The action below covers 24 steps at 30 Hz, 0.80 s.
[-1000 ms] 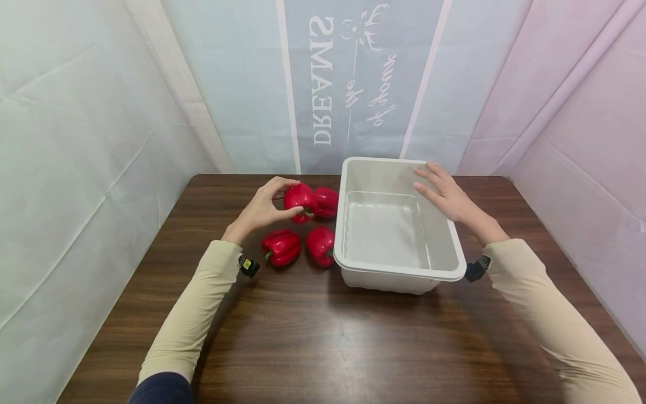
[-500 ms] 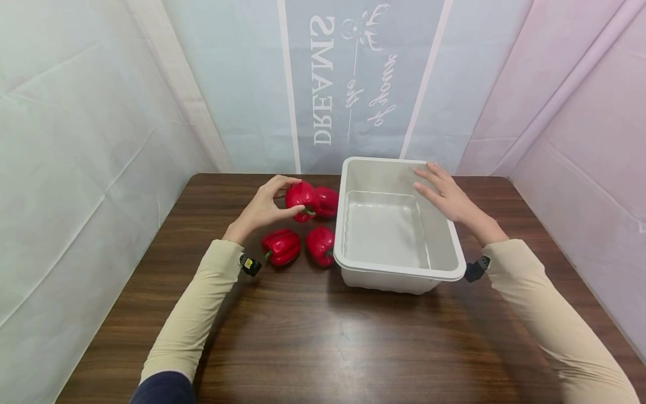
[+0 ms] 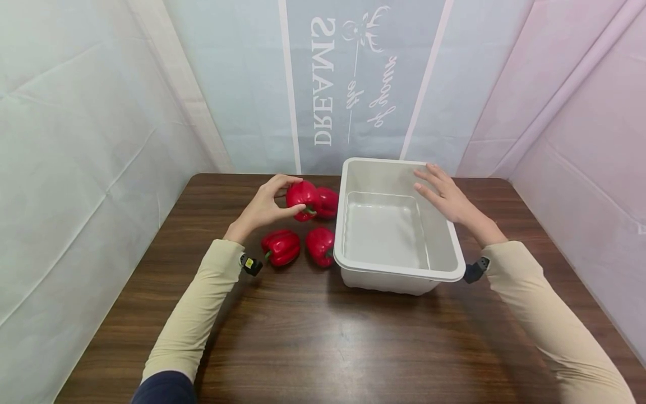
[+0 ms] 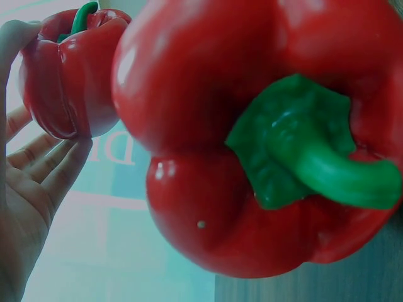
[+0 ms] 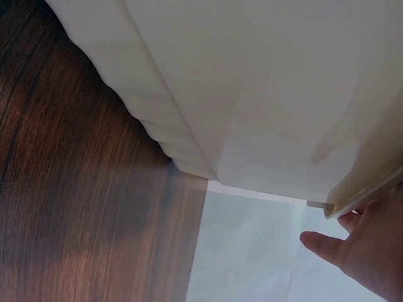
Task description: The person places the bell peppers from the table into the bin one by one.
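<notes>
My left hand (image 3: 263,205) grips a red bell pepper (image 3: 303,200) between thumb and fingers, left of the bin. In the left wrist view that held bell pepper (image 4: 75,72) has its green stem upward, with the fingers along its underside. Another bell pepper (image 3: 328,203) shows partly behind it, and two more, a left one (image 3: 281,247) and a right one (image 3: 320,246), lie nearer me. My right hand (image 3: 446,194) lies over the right rim of a pale grey plastic bin (image 3: 398,273), fingers spread. In the right wrist view its fingers (image 5: 322,246) are at the rim.
The dark wooden table (image 3: 323,342) carries everything. A printed cloth (image 3: 363,84) hangs behind its back edge, and pale cloth walls stand at both sides. A large bell pepper (image 4: 201,189) fills much of the left wrist view, close to the wrist camera.
My left hand has shifted very slightly right and up with the held bell pepper. The right hand and the bin stay where they were.
</notes>
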Tool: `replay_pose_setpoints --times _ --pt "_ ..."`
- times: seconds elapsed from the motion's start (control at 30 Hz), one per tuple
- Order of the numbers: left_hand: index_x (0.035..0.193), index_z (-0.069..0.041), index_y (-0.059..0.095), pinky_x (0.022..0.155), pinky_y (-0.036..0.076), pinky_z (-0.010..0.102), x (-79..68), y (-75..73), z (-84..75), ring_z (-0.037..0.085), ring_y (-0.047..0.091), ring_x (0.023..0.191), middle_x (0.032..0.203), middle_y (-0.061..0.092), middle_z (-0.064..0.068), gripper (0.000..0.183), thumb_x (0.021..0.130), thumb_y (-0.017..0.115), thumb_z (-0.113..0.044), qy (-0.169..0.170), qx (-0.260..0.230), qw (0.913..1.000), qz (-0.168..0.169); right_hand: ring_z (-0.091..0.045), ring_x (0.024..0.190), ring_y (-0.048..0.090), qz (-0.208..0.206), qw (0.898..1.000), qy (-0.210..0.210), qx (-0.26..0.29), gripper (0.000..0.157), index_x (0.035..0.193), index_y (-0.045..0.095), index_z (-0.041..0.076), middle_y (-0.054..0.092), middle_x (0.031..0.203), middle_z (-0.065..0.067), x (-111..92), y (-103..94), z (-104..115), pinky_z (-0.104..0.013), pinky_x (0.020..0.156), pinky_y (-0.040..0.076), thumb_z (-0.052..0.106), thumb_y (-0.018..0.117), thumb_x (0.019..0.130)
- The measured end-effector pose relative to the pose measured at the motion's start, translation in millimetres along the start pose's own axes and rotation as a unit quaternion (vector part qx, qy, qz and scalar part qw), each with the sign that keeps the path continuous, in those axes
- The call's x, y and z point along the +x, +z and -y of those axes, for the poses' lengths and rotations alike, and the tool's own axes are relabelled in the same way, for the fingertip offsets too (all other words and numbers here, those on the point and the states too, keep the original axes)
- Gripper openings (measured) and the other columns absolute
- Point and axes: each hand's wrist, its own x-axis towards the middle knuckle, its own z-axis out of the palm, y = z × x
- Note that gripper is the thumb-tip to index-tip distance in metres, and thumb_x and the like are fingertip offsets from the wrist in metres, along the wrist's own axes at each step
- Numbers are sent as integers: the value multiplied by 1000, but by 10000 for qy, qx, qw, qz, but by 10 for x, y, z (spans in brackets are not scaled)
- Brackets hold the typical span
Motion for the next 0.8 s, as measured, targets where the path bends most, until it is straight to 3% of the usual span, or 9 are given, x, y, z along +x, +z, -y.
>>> replay_pose_setpoints --times 0.2,0.53,0.8 --pt "121 3 54 88 50 42 16 19 -10 28 56 100 113 54 17 52 76 75 -11 -9 -48 10000 -34 -30 143 -3 14 10000 15 -16 57 144 33 9 8 155 -16 -4 0 -9 -62 109 2 41 39 97" --pt "120 4 54 89 49 27 40 57 -19 28 56 101 115 54 17 52 74 76 -7 235 -166 9995 -134 -30 143 -3 13 10000 12 36 57 143 33 9 8 155 -16 4 8 -16 -62 109 2 41 39 97" --pt "121 2 54 88 50 33 47 76 -11 25 56 101 115 54 15 52 75 76 -10 201 -137 9996 -121 -30 143 -3 -3 10000 43 8 58 143 33 8 8 154 -17 13 2 -7 -62 109 2 42 39 97"
